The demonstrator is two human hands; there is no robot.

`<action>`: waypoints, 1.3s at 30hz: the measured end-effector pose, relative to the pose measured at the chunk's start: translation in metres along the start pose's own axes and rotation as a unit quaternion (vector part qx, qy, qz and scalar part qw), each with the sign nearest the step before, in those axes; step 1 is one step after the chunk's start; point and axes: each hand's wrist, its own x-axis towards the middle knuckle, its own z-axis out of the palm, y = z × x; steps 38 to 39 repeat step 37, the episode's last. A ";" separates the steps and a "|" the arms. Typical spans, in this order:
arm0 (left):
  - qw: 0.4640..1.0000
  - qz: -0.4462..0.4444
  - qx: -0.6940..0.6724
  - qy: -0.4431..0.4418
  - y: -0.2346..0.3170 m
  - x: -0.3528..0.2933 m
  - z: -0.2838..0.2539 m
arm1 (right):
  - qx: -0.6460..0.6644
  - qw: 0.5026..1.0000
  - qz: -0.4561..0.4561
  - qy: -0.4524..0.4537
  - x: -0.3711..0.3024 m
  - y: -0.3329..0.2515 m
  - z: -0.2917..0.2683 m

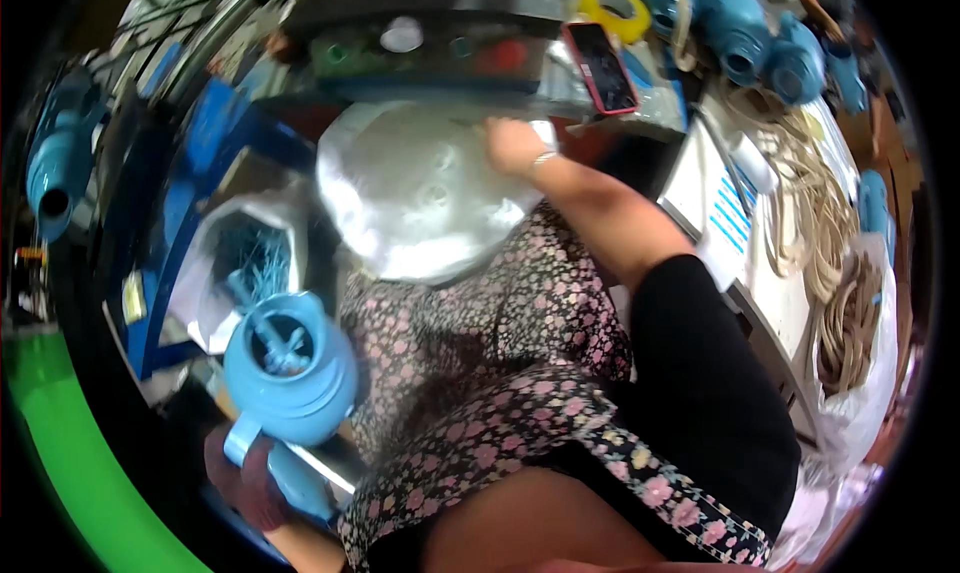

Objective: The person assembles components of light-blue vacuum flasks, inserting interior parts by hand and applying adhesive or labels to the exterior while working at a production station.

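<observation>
My left hand (245,473), in a dark red glove, is closed round the handle of a light blue plastic jug-shaped housing (290,368) low at my left. My right hand (515,145) grips the far edge of a big clear plastic bag (420,188) lying across my lap.

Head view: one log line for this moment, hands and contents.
left hand: grips blue plastic housing by its handle | right hand: reaches into clear plastic bag on lap | phone on bench
</observation>
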 end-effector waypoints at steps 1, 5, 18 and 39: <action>0.999 0.007 0.002 -0.034 0.005 0.008 0.004 | 0.010 1.000 0.005 0.023 -0.014 0.003 -0.021; 0.988 0.006 0.029 -0.150 0.047 0.029 0.014 | 0.324 0.936 -0.127 0.052 -0.059 -0.013 -0.087; 0.941 -0.098 0.040 -0.321 0.053 0.031 0.019 | 0.003 0.885 -0.466 0.005 -0.206 -0.104 -0.207; 0.842 0.458 0.273 -0.076 0.001 0.004 0.046 | 0.125 0.954 -0.250 -0.109 -0.219 -0.104 -0.176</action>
